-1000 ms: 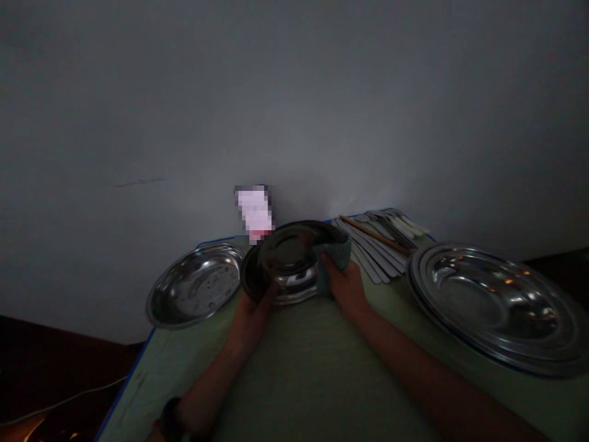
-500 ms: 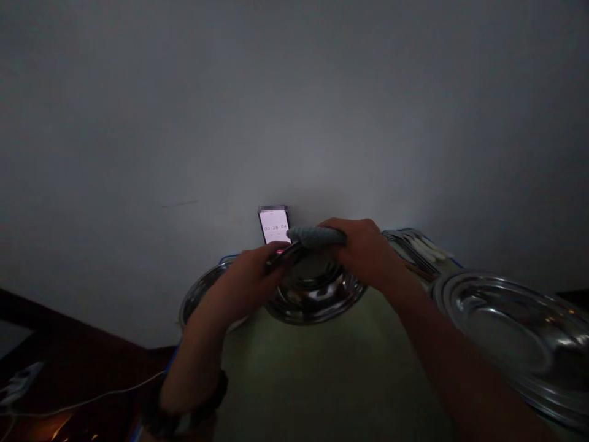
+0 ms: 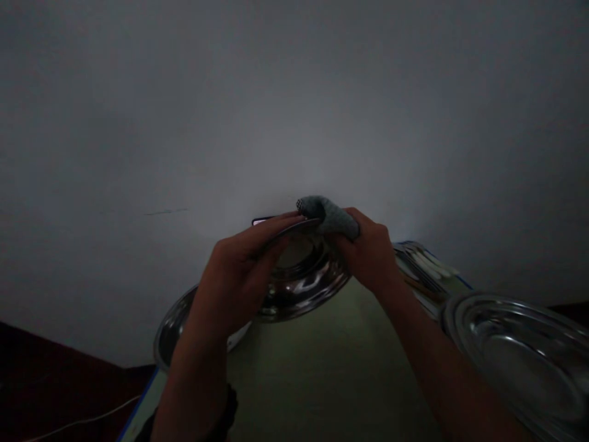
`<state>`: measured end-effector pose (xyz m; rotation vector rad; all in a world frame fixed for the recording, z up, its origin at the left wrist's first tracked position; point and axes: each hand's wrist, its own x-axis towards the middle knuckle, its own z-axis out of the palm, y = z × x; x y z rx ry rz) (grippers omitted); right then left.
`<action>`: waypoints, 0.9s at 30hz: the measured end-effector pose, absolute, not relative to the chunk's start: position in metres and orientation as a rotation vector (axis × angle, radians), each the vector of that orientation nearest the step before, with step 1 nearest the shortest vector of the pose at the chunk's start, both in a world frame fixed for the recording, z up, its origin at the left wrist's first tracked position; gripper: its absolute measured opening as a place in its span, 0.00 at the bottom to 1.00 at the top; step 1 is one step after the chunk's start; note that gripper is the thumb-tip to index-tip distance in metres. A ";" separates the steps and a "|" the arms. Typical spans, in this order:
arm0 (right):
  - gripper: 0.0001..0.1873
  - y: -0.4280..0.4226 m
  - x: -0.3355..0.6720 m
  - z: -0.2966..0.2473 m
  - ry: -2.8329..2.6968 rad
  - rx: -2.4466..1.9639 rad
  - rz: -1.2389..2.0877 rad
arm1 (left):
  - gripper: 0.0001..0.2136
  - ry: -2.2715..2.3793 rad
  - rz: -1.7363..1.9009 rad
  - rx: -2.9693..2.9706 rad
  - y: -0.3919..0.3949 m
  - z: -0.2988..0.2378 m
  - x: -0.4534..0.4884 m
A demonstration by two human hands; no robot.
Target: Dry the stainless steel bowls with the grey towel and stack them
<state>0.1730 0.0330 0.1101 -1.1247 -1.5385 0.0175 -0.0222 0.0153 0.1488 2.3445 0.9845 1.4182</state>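
A round steel plate point(image 3: 299, 276) is held up over the green table point(image 3: 322, 368), its underside facing me. My left hand point(image 3: 239, 270) grips the plate's left rim with the fingers over the edge. My right hand point(image 3: 368, 255) is closed on a grey cloth point(image 3: 329, 215), which it presses on the plate's upper right rim. The scene is dim.
Another steel plate point(image 3: 177, 322) lies at the table's left edge, partly behind my left arm. A stack of large steel plates point(image 3: 519, 356) sits at the right. Several pieces of cutlery point(image 3: 423, 264) lie behind my right wrist. A grey wall fills the background.
Both hands have lifted the plate higher and tipped it, so its underside faces me. The cloth has moved up along the rim. The phone behind the plate is now almost hidden.
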 end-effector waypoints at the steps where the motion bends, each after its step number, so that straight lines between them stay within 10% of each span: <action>1: 0.11 0.034 0.173 0.110 -1.492 -1.139 0.014 | 0.13 0.973 1.464 2.298 0.013 0.151 -0.022; 11: 0.26 0.034 0.135 0.097 -1.167 -1.232 0.674 | 0.17 0.937 2.294 1.309 0.017 0.144 0.009; 27: 0.09 0.021 0.183 0.122 -1.650 -1.547 0.024 | 0.11 1.604 1.208 2.377 0.013 0.156 -0.023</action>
